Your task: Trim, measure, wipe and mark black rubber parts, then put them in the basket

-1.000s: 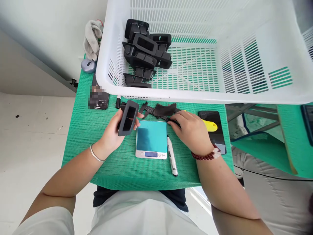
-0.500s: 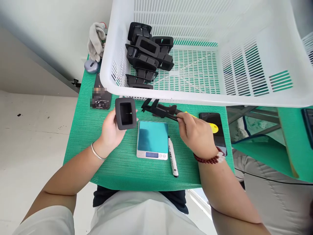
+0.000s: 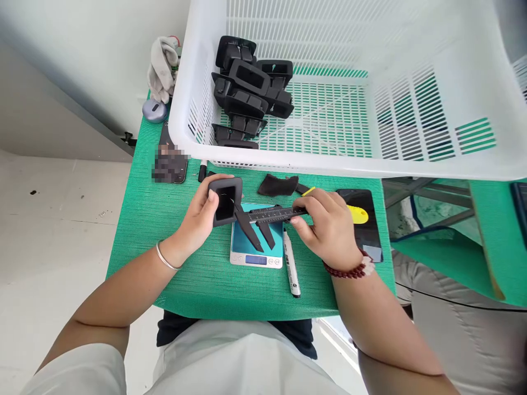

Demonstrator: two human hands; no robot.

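My left hand grips a black frame, fingers wrapped round its left side, thumb on its near face, opening turned up toward me. My right hand pinches the caliper by its beam, thumb under and fingers on top, so that grip is closed on the tool. The caliper's head reaches left to the frame's right edge; its two long jaws hang down toward me over the scale, spread apart. Whether the small upper jaws sit inside the frame's opening I cannot tell.

Just right of my left grip and under the caliper lies the scale, on the green bench. A marker lies beside the scale, just near my right grip. Beyond my right hand lie a dark scrap, a yellow tool and a phone. Past both grips stands the white basket with more black frames piled in its left corner.

To measure well, I judge I should hold the frame square to the beam, keep my left fingers clear of the faces being gauged, slide the jaw with my right thumb until it just touches, and not squeeze the soft rim out of shape
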